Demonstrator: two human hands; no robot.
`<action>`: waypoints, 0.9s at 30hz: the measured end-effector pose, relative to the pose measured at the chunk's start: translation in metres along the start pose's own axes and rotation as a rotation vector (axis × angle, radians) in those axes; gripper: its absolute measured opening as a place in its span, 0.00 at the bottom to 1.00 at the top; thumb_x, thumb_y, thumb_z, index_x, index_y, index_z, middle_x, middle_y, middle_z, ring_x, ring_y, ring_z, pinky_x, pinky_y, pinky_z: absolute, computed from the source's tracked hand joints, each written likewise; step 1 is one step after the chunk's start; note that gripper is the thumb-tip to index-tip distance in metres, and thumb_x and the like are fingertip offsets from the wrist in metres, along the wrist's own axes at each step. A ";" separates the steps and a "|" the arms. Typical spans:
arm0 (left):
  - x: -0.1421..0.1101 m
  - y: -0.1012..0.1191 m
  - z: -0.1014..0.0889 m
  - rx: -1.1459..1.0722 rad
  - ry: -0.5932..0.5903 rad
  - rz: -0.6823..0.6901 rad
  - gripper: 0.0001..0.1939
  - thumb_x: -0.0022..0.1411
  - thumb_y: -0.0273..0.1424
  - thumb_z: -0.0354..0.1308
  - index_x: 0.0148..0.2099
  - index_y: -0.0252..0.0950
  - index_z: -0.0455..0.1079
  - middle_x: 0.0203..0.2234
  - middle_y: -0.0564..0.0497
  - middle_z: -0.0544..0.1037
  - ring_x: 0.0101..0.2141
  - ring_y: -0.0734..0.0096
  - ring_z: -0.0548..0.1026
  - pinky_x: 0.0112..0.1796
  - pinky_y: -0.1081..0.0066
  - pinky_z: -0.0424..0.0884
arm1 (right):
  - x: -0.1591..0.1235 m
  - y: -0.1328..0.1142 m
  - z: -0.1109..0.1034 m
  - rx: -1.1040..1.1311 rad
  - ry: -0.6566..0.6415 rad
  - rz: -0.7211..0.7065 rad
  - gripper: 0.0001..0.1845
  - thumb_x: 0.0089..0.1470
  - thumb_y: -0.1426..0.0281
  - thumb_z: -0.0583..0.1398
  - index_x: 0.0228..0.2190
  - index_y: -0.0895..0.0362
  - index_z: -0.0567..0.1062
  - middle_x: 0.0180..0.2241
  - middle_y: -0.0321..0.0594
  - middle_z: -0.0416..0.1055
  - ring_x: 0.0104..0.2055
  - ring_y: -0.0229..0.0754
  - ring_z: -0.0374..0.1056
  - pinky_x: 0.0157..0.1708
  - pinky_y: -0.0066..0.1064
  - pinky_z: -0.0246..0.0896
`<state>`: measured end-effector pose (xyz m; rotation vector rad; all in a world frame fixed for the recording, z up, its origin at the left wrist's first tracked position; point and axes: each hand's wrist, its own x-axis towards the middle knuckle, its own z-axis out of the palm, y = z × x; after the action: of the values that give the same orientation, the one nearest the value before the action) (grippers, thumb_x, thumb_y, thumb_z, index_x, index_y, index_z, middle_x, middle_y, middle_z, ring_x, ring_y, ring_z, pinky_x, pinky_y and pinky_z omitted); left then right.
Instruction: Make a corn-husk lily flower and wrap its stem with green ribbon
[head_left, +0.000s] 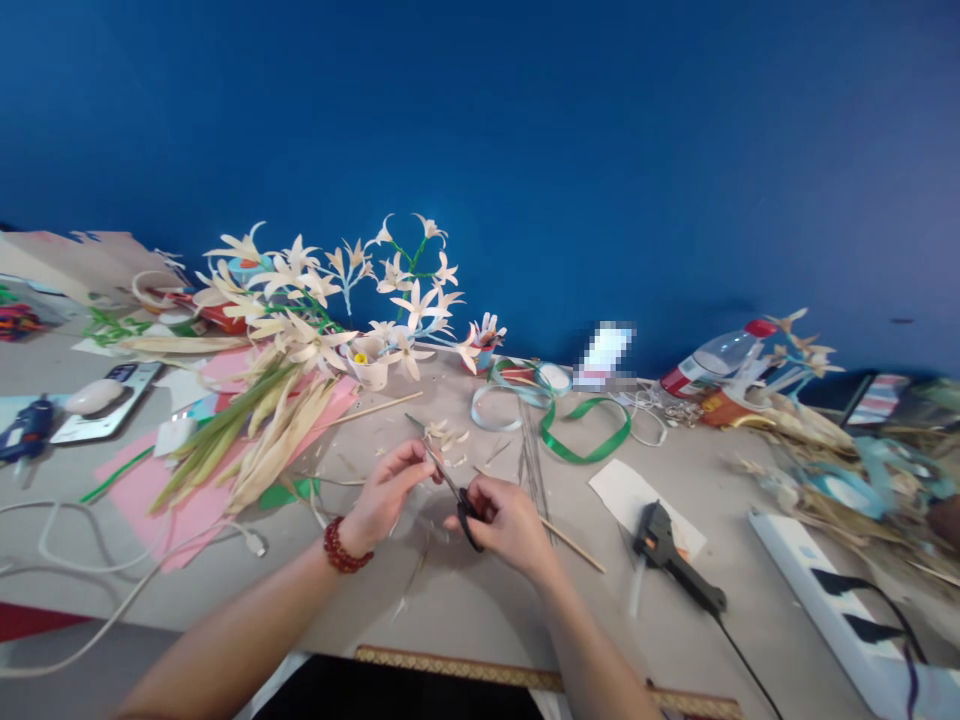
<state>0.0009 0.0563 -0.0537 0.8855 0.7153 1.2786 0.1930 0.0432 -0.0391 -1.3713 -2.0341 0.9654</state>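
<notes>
My right hand [510,520] has its fingers in the dark handles of a pair of scissors [471,522], whose blades point up and to the left. My left hand [394,487], with red beads at the wrist, is closed in a pinch beside the blades. Whatever lies between those fingertips is too small to make out. Just beyond the blades, small pale petal-like pieces [448,436] are scattered on the table [480,610]. A thin wooden stick [574,545] lies behind and to the right of my right hand, partly hidden by it.
Cream artificial flowers [300,270] stand at the back left. Dried husks [262,440] lie on pink paper [135,490]. To the right are green ribbon [589,450], a glue gun [675,560] with a cord, a power strip [814,610] and a plastic bottle [716,360].
</notes>
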 end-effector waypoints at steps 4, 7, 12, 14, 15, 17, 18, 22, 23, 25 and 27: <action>0.000 0.000 0.000 0.033 -0.005 -0.013 0.05 0.56 0.30 0.63 0.31 0.36 0.70 0.28 0.51 0.73 0.30 0.69 0.69 0.37 0.68 0.65 | 0.000 -0.001 -0.001 -0.001 0.001 -0.006 0.18 0.46 0.63 0.65 0.20 0.54 0.60 0.19 0.27 0.56 0.21 0.33 0.51 0.20 0.24 0.43; 0.000 -0.001 0.000 0.026 -0.007 -0.015 0.05 0.56 0.30 0.63 0.31 0.36 0.70 0.28 0.51 0.73 0.30 0.69 0.69 0.37 0.68 0.65 | 0.000 -0.001 -0.002 0.012 0.003 -0.007 0.18 0.46 0.63 0.65 0.20 0.55 0.60 0.18 0.27 0.56 0.21 0.33 0.50 0.20 0.24 0.43; 0.000 0.000 -0.002 0.027 -0.008 0.000 0.05 0.56 0.30 0.62 0.31 0.36 0.69 0.27 0.51 0.74 0.30 0.69 0.70 0.36 0.68 0.65 | 0.001 0.003 -0.001 0.069 0.008 0.001 0.19 0.48 0.61 0.64 0.19 0.55 0.60 0.18 0.28 0.56 0.21 0.33 0.51 0.20 0.24 0.44; 0.000 0.001 0.000 0.052 -0.026 0.031 0.07 0.57 0.31 0.61 0.29 0.36 0.69 0.25 0.51 0.73 0.30 0.69 0.69 0.35 0.69 0.64 | 0.002 0.005 -0.001 0.089 0.023 0.020 0.21 0.49 0.58 0.64 0.19 0.55 0.60 0.18 0.28 0.56 0.21 0.33 0.51 0.21 0.24 0.44; 0.000 0.002 0.001 0.061 -0.029 0.047 0.07 0.58 0.31 0.61 0.29 0.36 0.69 0.25 0.51 0.73 0.30 0.69 0.69 0.35 0.69 0.64 | 0.003 0.005 -0.001 0.085 0.030 0.030 0.21 0.49 0.57 0.63 0.19 0.55 0.60 0.18 0.28 0.56 0.21 0.33 0.51 0.21 0.24 0.45; -0.001 0.004 0.003 0.051 0.008 0.067 0.08 0.58 0.31 0.61 0.28 0.35 0.69 0.24 0.51 0.72 0.29 0.71 0.69 0.34 0.70 0.64 | 0.003 0.006 -0.001 0.028 0.031 0.044 0.21 0.49 0.56 0.63 0.19 0.55 0.62 0.18 0.28 0.57 0.21 0.34 0.52 0.21 0.24 0.45; -0.001 0.005 0.004 0.036 0.044 0.069 0.07 0.57 0.31 0.62 0.29 0.35 0.69 0.24 0.52 0.72 0.28 0.72 0.68 0.33 0.70 0.64 | 0.004 0.007 -0.001 -0.025 0.023 0.050 0.21 0.49 0.56 0.63 0.19 0.55 0.63 0.18 0.29 0.58 0.21 0.34 0.53 0.22 0.24 0.44; 0.000 0.008 0.006 -0.016 0.197 0.067 0.08 0.55 0.32 0.64 0.29 0.35 0.69 0.24 0.53 0.74 0.25 0.74 0.68 0.32 0.71 0.64 | 0.004 0.006 0.002 -0.257 -0.026 0.064 0.19 0.47 0.55 0.65 0.21 0.55 0.67 0.19 0.31 0.64 0.21 0.35 0.57 0.22 0.26 0.40; 0.000 0.008 0.006 -0.010 0.227 0.066 0.09 0.55 0.33 0.65 0.29 0.35 0.69 0.24 0.53 0.74 0.25 0.75 0.68 0.31 0.72 0.64 | 0.003 0.005 0.004 -0.294 -0.033 0.064 0.19 0.47 0.54 0.65 0.22 0.55 0.68 0.19 0.31 0.66 0.22 0.35 0.58 0.22 0.26 0.40; 0.000 0.010 0.005 0.026 0.268 0.063 0.09 0.55 0.34 0.64 0.29 0.35 0.71 0.22 0.54 0.74 0.23 0.76 0.67 0.28 0.73 0.63 | 0.002 0.004 0.008 -0.342 -0.042 0.069 0.17 0.46 0.55 0.66 0.24 0.54 0.69 0.20 0.31 0.68 0.22 0.36 0.59 0.22 0.26 0.39; -0.001 0.011 0.005 0.076 0.279 0.056 0.10 0.57 0.35 0.63 0.29 0.35 0.72 0.19 0.54 0.72 0.21 0.77 0.66 0.25 0.74 0.61 | 0.001 0.001 0.011 -0.372 -0.054 0.079 0.15 0.45 0.57 0.67 0.26 0.53 0.70 0.21 0.31 0.69 0.22 0.36 0.61 0.22 0.26 0.39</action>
<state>0.0000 0.0550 -0.0419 0.8011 0.9696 1.4498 0.1853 0.0411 -0.0472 -1.6391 -2.2983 0.6828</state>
